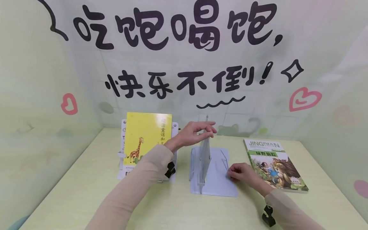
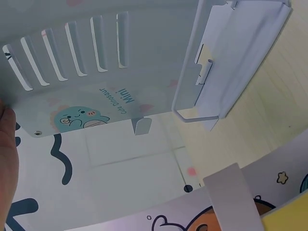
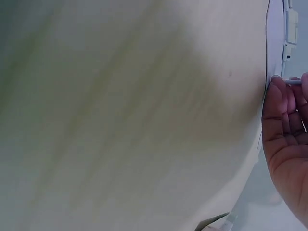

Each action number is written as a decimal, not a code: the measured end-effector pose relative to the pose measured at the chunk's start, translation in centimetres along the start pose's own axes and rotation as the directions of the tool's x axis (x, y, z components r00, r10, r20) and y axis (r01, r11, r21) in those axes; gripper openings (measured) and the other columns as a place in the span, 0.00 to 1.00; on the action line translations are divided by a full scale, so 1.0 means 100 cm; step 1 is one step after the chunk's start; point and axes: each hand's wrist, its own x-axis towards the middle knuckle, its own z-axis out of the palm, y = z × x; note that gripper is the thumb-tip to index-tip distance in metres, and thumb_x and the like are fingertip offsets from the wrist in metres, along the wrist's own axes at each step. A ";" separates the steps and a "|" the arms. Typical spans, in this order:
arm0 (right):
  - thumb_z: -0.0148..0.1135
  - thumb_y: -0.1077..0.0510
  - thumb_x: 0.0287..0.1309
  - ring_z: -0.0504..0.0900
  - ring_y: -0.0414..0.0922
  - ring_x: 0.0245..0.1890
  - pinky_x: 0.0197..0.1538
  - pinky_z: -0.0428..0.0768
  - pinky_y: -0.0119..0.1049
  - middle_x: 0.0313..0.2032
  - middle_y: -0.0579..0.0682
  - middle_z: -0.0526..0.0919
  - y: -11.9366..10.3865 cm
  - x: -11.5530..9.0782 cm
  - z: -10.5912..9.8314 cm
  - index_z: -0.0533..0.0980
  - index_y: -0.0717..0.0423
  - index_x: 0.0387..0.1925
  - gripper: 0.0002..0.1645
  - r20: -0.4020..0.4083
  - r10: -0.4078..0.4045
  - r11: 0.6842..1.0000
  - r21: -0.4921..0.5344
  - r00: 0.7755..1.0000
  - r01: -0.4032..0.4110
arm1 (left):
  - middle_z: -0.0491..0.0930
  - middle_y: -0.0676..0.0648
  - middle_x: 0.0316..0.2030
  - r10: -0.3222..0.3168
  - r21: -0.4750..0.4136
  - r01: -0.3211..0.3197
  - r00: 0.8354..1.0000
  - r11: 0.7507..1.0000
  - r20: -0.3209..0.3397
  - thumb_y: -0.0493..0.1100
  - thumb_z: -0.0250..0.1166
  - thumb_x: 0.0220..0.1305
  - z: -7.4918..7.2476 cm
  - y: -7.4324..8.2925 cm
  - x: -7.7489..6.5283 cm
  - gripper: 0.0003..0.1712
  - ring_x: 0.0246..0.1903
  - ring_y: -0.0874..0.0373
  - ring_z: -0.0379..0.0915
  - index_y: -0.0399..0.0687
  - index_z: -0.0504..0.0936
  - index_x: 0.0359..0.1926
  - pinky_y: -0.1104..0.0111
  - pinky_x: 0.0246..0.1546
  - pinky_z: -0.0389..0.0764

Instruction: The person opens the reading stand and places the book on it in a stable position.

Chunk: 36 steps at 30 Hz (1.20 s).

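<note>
A pale metal book stand stands mid-table in the head view, its flat base (image 1: 219, 187) on the table and its slim panel (image 1: 204, 159) upright, seen nearly edge-on. My left hand (image 1: 193, 134) grips the panel's top edge, with fingers reaching over it. Slots, a cartoon dinosaur and a wire loop (image 2: 179, 91) show on the stand in the left wrist view. Low at the right side of the base, my right hand (image 1: 244, 174) pinches a thin white wire (image 3: 291, 82) between thumb and fingers.
On the left, a yellow book (image 1: 148, 134) with a giraffe leans on another white stand (image 1: 123, 126), partly behind my left arm. A green-and-white picture book (image 1: 276, 166) lies flat at the right, close to my right hand. A printed curtain (image 1: 178, 60) hangs behind the table.
</note>
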 end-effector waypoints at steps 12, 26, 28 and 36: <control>0.63 0.60 0.57 0.71 0.33 0.18 0.22 0.73 0.28 0.18 0.47 0.78 -0.005 0.004 0.007 0.77 0.60 0.23 0.09 -0.079 -0.024 0.990 -0.143 0.997 0.013 | 0.82 0.44 0.47 0.004 0.003 -0.004 1.000 1.000 0.015 0.38 0.57 0.66 0.002 0.001 0.005 0.08 0.65 0.57 0.62 0.43 0.80 0.32 0.62 0.66 0.62; 0.64 0.62 0.56 0.73 0.36 0.19 0.23 0.74 0.27 0.19 0.48 0.80 -0.015 0.010 0.022 0.79 0.62 0.25 0.08 -0.060 -0.007 0.997 -0.083 0.998 0.002 | 0.82 0.45 0.46 0.003 -0.004 -0.002 0.999 1.000 0.054 0.38 0.57 0.66 0.012 -0.002 0.012 0.08 0.65 0.58 0.61 0.41 0.79 0.31 0.63 0.64 0.64; 0.63 0.62 0.56 0.73 0.36 0.20 0.24 0.74 0.27 0.20 0.48 0.79 -0.016 0.010 0.023 0.79 0.62 0.25 0.07 -0.047 -0.005 0.997 -0.071 0.999 0.002 | 0.82 0.45 0.46 0.008 -0.006 -0.007 0.998 1.000 0.059 0.38 0.57 0.66 0.015 -0.001 0.013 0.08 0.65 0.58 0.61 0.41 0.79 0.30 0.64 0.64 0.64; 0.63 0.64 0.56 0.71 0.34 0.22 0.26 0.72 0.26 0.23 0.46 0.79 -0.015 0.009 0.020 0.78 0.61 0.27 0.04 -0.019 0.009 0.995 -0.098 1.000 -0.010 | 0.82 0.44 0.45 0.033 0.011 -0.034 0.998 0.999 0.047 0.37 0.57 0.66 0.019 0.000 0.015 0.08 0.65 0.57 0.62 0.42 0.79 0.30 0.64 0.64 0.65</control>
